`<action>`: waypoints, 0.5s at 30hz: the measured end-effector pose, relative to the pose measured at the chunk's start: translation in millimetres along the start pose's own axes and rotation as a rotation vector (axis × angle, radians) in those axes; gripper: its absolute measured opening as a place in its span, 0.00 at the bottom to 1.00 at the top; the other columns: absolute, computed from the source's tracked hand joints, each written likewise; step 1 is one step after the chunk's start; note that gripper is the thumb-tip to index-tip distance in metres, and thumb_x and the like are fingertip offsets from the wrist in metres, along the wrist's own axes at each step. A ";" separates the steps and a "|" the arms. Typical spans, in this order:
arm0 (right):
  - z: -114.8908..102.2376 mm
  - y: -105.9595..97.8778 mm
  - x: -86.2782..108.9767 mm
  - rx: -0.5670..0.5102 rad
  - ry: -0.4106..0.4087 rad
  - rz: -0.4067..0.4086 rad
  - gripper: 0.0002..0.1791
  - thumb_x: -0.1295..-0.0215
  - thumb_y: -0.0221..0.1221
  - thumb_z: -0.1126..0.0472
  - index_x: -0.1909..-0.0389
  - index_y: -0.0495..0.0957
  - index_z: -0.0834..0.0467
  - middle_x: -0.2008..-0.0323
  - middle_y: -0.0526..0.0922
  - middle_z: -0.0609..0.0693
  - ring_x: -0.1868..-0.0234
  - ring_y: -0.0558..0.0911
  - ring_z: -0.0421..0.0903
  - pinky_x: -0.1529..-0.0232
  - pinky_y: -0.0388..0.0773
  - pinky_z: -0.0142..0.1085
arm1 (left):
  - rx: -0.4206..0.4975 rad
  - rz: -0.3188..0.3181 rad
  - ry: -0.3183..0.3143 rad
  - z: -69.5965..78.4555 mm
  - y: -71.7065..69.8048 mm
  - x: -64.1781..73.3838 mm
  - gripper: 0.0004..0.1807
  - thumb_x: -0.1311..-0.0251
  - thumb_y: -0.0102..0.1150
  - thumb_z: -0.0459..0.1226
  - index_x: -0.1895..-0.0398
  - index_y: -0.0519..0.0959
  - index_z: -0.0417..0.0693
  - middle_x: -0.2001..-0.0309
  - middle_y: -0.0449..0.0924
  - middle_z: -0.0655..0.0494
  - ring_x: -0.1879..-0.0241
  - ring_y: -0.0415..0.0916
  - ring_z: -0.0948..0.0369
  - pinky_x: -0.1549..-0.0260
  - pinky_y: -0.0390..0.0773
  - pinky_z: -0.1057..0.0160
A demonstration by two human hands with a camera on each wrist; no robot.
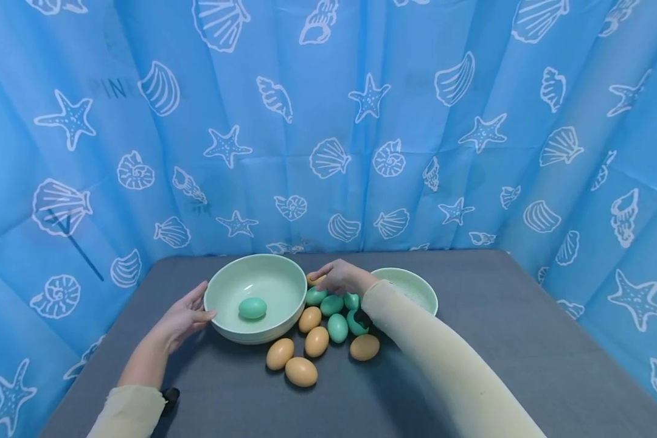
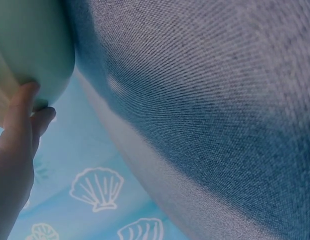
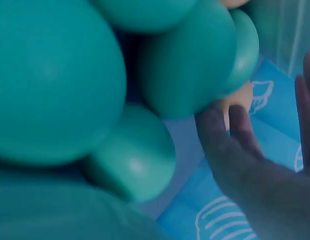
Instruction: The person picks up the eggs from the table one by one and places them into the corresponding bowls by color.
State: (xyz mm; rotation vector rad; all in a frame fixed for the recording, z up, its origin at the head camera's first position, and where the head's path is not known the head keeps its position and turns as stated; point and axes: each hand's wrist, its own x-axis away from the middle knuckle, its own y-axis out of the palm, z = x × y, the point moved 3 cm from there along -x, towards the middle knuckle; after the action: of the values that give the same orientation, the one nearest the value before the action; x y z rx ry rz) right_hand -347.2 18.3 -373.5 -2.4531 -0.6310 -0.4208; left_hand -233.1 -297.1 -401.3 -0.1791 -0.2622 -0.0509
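orange egg against the right fingers

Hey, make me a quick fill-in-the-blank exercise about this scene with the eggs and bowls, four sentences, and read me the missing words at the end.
1. The egg inside the large bowl is colored ____.
2. In the head view, the left hand touches the ____ side of the large bowl.
3. In that view, the smaller bowl sits to the ____ of the large bowl.
4. The curtain has white shells on a ____ background.

Missing words: green; left; right; blue.
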 end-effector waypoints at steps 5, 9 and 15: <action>4.6 7.0 -2.8 -0.029 0.007 0.054 0.20 0.33 0.62 0.69 0.42 0.82 0.55 0.30 0.71 0.59 0.30 0.70 0.63 0.29 0.64 0.58 | -0.003 0.002 -0.003 -0.9 0.3 -1.6 0.49 0.28 0.51 0.28 0.20 0.27 0.46 0.20 0.22 0.42 0.21 0.30 0.41 0.26 0.50 0.39; 5.6 11.2 -3.4 -0.030 0.009 0.087 0.21 0.34 0.63 0.69 0.40 0.81 0.56 0.28 0.68 0.58 0.27 0.65 0.62 0.27 0.60 0.59 | -0.003 0.004 -0.004 -1.4 -0.7 -2.0 0.49 0.28 0.51 0.28 0.20 0.27 0.46 0.20 0.23 0.42 0.21 0.30 0.42 0.26 0.51 0.39; 5.4 18.1 -2.7 -0.005 -0.029 0.114 0.24 0.36 0.64 0.71 0.39 0.80 0.60 0.28 0.67 0.60 0.27 0.66 0.60 0.30 0.69 0.51 | -0.018 0.011 0.001 -2.0 0.2 -0.6 0.48 0.28 0.51 0.29 0.20 0.28 0.45 0.20 0.24 0.41 0.21 0.31 0.41 0.27 0.52 0.39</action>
State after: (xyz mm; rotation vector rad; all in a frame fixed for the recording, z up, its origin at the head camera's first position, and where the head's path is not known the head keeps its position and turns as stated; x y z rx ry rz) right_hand -339.3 7.4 -387.0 -2.4897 -0.4989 -0.3423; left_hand -233.2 -297.2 -403.4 -0.1983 -0.2595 -0.0428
